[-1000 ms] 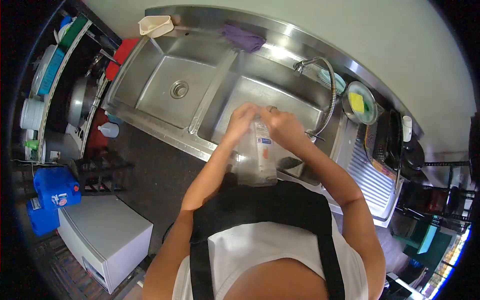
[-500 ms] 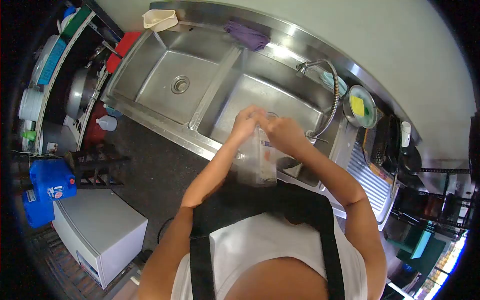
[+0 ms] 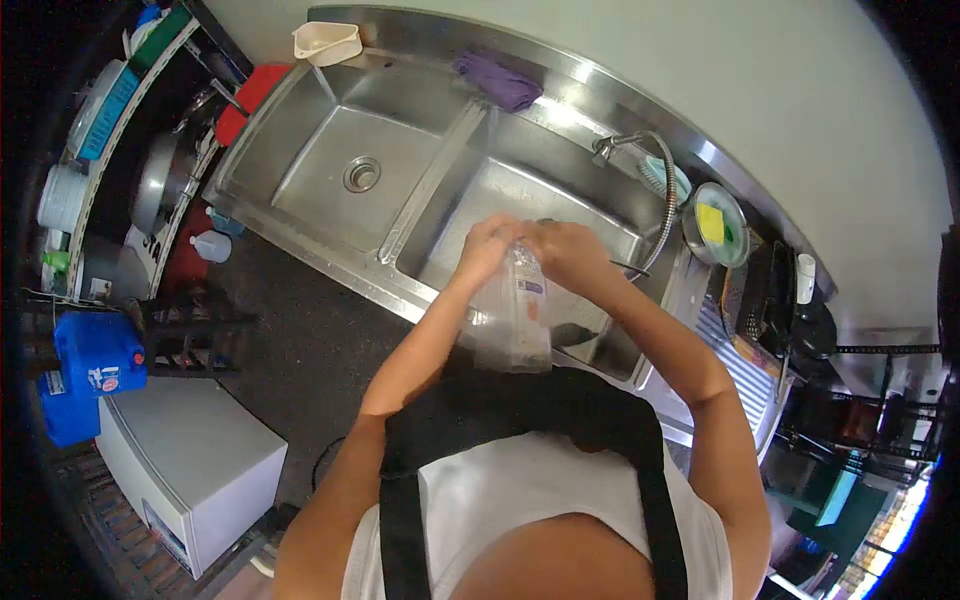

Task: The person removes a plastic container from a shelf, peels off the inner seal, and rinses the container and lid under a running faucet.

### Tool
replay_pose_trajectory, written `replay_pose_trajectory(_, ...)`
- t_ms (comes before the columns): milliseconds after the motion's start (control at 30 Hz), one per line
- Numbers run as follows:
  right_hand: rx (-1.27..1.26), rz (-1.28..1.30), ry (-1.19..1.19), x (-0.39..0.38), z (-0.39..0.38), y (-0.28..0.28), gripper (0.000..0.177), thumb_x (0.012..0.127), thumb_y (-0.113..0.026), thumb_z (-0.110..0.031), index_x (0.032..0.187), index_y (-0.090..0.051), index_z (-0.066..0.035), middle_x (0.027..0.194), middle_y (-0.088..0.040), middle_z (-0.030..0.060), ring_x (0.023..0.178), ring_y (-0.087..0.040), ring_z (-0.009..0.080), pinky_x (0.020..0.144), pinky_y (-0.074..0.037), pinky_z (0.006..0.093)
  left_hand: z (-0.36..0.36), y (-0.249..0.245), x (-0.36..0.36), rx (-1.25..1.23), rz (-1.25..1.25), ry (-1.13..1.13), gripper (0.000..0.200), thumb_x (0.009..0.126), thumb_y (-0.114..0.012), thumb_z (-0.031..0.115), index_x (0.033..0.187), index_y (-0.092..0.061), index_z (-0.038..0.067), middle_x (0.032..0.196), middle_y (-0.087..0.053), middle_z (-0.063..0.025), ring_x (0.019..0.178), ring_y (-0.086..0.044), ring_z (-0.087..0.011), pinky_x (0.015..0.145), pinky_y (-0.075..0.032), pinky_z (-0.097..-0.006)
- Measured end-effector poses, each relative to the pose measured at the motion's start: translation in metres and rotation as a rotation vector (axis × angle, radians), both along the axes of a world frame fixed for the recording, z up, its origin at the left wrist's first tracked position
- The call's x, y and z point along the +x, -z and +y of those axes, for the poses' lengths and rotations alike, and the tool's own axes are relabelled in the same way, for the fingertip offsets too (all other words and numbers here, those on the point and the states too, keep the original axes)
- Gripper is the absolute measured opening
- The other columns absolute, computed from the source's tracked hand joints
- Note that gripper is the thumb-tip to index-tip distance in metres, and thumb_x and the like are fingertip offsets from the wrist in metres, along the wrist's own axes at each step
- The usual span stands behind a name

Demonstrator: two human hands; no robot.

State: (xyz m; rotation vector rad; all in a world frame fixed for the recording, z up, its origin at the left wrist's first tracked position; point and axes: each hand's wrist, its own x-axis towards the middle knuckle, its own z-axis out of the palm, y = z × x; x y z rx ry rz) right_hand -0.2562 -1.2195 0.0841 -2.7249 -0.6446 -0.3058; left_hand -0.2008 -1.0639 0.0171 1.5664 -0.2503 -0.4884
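Both hands meet over the near side of the right sink basin point(image 3: 450, 215). My left hand point(image 3: 488, 250) pinches the gathered top of a clear plastic bag point(image 3: 525, 310). Against it, my right hand point(image 3: 570, 255) has its fingers curled round the same top edge, and the fingertips are partly hidden. The bag hangs down toward my apron point(image 3: 530, 395) and carries a small printed label with purple and orange marks. Behind the right hand, the faucet's coiled metal hose point(image 3: 668, 205) curves down into the basin.
A purple cloth point(image 3: 497, 80) and a cream plastic tub point(image 3: 327, 43) sit along the sink's back ledge. To the right are a metal bowl point(image 3: 695, 240) with a yellow sponge point(image 3: 710, 224) and a ridged drainboard point(image 3: 735, 365). Shelves with pans point(image 3: 155, 185) stand at left.
My right hand has turned slightly at the bag's top, and both hands stay together there. The whole view has shifted a little.
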Motion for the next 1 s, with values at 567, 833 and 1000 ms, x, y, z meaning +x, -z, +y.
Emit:
replay_pose_trajectory(567,-0.197,0.256,-0.022,-0.025,0.004,-0.005,0.015,0.083,-0.056,-0.014,0.096,-0.052,-0.006,0.077,-0.065,0.0148,0.069,-0.066,0.0342,0.057,-0.051,0.0456,-0.002,0.010,-0.005,-0.027,0.090,0.001,0.018,0.091,-0.057,0.020,0.092,-0.066,0.005,0.084,-0.063,0.0007,0.078,-0.054,-0.0086,0.067,-0.043,-0.0239)
replay_pose_trajectory(833,-0.209,0.161,-0.008,-0.009,0.004,-0.016,0.017,0.081,-0.058,-0.016,0.094,-0.054,-0.006,0.072,-0.064,0.0122,0.065,-0.065,0.0335,0.053,-0.051,0.0433,-0.012,0.014,0.004,-0.031,0.140,0.020,0.022,0.087,-0.058,0.022,0.093,-0.068,0.003,0.082,-0.065,-0.0064,0.076,-0.058,-0.0150,0.067,-0.047,-0.0277)
replay_pose_trajectory(1000,-0.249,0.280,-0.094,-0.017,0.002,-0.009,0.026,0.078,-0.063,-0.024,0.096,-0.054,-0.007,0.079,-0.064,0.0118,0.072,-0.065,0.0326,0.060,-0.052,0.0430,-0.010,0.016,-0.004,0.013,0.181,0.028,0.018,0.088,-0.059,0.020,0.093,-0.066,0.004,0.082,-0.064,-0.0028,0.079,-0.056,-0.0109,0.072,-0.045,-0.0256)
